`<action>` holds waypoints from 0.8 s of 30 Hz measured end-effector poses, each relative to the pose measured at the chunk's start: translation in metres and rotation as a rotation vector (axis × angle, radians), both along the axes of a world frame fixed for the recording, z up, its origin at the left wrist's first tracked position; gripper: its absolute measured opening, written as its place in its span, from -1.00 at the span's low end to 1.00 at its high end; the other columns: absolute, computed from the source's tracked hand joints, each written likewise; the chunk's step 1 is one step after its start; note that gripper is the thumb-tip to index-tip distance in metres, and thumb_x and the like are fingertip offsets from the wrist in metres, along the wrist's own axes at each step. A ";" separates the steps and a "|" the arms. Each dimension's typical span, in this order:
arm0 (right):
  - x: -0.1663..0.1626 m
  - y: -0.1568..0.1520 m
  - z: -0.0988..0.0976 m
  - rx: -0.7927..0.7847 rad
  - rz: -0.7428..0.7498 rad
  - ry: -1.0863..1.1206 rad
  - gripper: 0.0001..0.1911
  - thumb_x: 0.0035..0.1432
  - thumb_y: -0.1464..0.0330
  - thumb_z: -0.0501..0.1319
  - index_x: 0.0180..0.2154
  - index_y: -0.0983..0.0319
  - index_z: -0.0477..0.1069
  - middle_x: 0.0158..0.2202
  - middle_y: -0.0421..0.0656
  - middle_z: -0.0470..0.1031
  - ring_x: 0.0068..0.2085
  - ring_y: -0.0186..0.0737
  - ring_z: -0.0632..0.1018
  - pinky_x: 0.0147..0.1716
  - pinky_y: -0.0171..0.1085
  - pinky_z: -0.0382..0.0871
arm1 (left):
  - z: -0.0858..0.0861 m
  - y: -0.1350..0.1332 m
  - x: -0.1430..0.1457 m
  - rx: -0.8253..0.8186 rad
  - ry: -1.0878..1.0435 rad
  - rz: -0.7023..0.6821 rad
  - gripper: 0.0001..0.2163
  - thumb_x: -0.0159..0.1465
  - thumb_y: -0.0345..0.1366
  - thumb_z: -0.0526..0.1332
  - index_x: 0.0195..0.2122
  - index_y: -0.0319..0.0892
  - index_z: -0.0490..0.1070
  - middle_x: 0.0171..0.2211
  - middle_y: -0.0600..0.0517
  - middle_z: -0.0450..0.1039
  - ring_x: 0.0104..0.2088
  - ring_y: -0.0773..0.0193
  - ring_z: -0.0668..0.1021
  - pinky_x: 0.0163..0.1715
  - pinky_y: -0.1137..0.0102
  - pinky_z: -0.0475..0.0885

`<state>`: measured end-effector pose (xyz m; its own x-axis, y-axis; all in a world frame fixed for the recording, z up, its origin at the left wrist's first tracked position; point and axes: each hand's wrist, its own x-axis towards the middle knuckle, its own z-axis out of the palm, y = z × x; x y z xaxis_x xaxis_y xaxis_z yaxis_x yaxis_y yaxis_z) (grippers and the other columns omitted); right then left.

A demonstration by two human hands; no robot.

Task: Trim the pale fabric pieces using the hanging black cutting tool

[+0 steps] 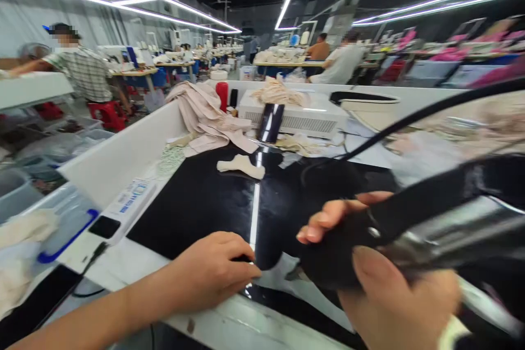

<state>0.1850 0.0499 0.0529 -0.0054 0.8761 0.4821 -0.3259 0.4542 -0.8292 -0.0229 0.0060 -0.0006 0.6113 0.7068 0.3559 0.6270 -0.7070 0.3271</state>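
Note:
My left hand (217, 270) rests over the front edge of a glossy black work surface (197, 202). Its fingers are curled in, thumb tip near the index finger; whatever sits between them is hidden. My right hand (394, 290) is wrapped around a blurred black piece (336, 251) with a rivet, large and close to the camera. A shiny metal cylinder (451, 229) adjoins that piece; its exact kind I cannot tell. Farther back on the black surface lies a small cream fabric piece (241, 165), apart from both hands.
Pinkish cloth (200, 109) drapes over the left white side wall (123, 136). A white vented box (295, 112) stands at the back, fabric on top. A thick black cable (422, 112) arcs across the right. At left are a small black-screened device (104, 227) and plastic bins (16, 191). Other people sit farther off.

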 end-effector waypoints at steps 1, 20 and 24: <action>-0.003 -0.005 0.005 0.001 -0.001 0.012 -0.61 0.09 0.27 0.43 -0.07 0.08 0.38 -0.35 -0.22 0.50 -0.43 -0.21 0.57 -0.40 -0.17 0.57 | 0.002 0.001 -0.002 -0.028 -0.011 -0.010 -0.79 0.45 -0.36 0.09 -0.07 -0.13 0.53 -0.09 -0.08 0.55 -0.09 0.16 0.57 -0.04 0.28 0.47; -0.013 -0.006 0.006 0.031 -0.116 0.080 -0.59 0.11 0.17 0.41 -0.11 0.09 0.29 -0.38 -0.28 0.44 -0.50 -0.32 0.47 -0.51 -0.27 0.43 | 0.021 0.070 0.005 -0.399 0.024 -0.426 -0.39 0.22 -0.26 0.42 0.28 0.06 0.28 0.16 -0.05 0.47 0.34 0.03 0.30 0.34 0.05 0.15; -0.016 -0.003 0.004 0.038 -0.108 0.096 -0.58 0.09 0.15 0.42 -0.13 0.09 0.28 -0.39 -0.29 0.45 -0.49 -0.32 0.48 -0.49 -0.27 0.43 | 0.020 0.074 0.004 -0.465 0.030 -0.450 -0.35 0.19 -0.21 0.45 0.28 0.06 0.27 0.14 -0.04 0.49 0.35 0.02 0.27 0.35 0.01 0.08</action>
